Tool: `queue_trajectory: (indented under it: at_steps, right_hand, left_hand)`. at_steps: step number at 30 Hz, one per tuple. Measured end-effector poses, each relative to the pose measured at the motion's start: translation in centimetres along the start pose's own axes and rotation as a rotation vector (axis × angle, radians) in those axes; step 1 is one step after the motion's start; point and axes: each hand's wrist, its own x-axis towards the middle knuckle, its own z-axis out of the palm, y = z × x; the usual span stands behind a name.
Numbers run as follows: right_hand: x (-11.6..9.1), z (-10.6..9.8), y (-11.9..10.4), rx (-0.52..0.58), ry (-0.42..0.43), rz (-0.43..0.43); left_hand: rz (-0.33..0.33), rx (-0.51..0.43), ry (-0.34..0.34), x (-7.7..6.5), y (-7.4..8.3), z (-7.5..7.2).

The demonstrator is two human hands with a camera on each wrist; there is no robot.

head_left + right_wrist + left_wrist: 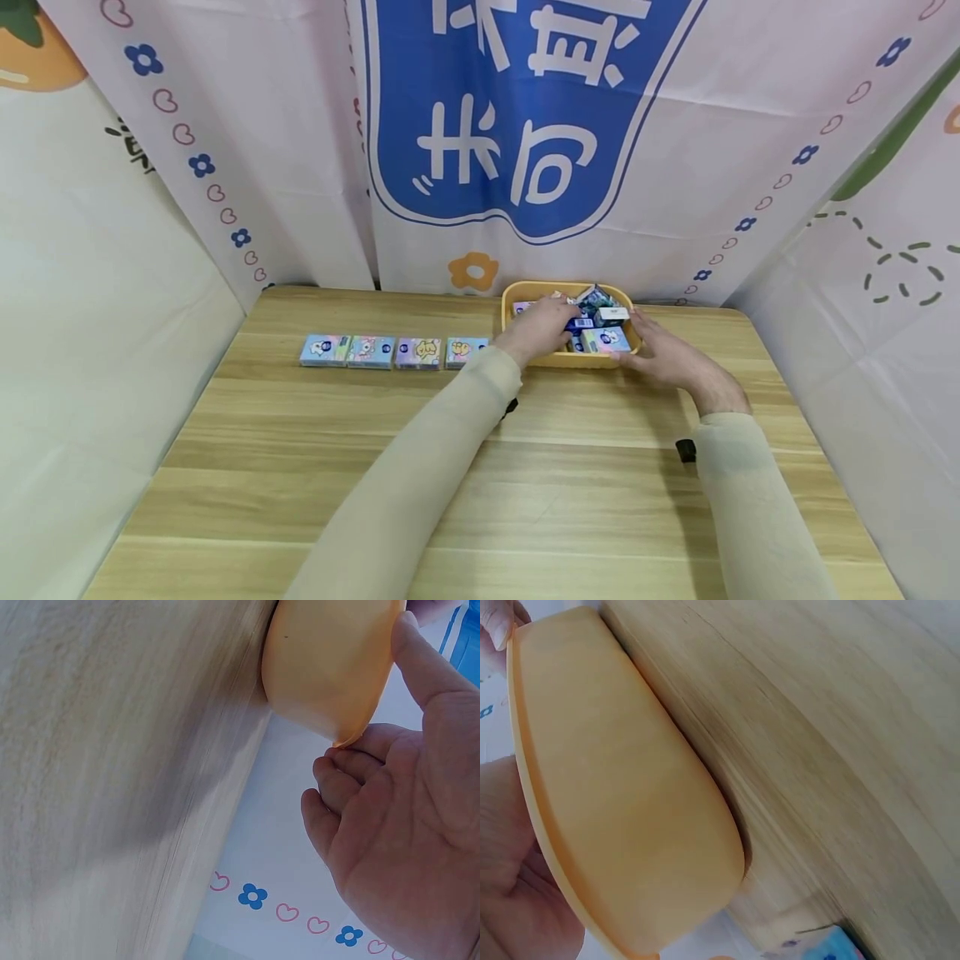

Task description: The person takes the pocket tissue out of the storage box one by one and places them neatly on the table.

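A yellow plastic basket stands at the back of the table, holding several small packs, some blue and some dark. My left hand reaches over its near rim, fingers down among the packs. In the left wrist view the basket wall covers those fingertips, and I cannot tell whether they grip a pack. At the basket's right end my right hand holds the rim, with the thumb on the near side and the fingers round the corner. A light blue pack with a cartoon print lies in the basket near the right hand.
To the left of the basket, a row of cartoon-printed packs lies flat on the wooden table: a light blue pack, another blue one, a purple one and a further pack beside my left sleeve. A printed curtain hangs behind.
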Motion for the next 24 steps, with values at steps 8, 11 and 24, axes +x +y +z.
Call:
queue_trajectory:
  at_steps: [8,11,24]
  right_hand:
    - [-0.1,0.0,0.1,-0.004,0.001,-0.003]
    - [-0.1,0.0,0.1,-0.002,0.0,-0.01]
    - [-0.1,0.1,0.2,-0.007,0.016,-0.036]
  left_hand:
    - [-0.009,0.019,0.012,0.1,0.4,0.0]
    - [-0.012,0.003,0.025,-0.1,0.2,-0.1]
    - [0.068,-0.072,0.153,-1.6,-0.6,-1.9]
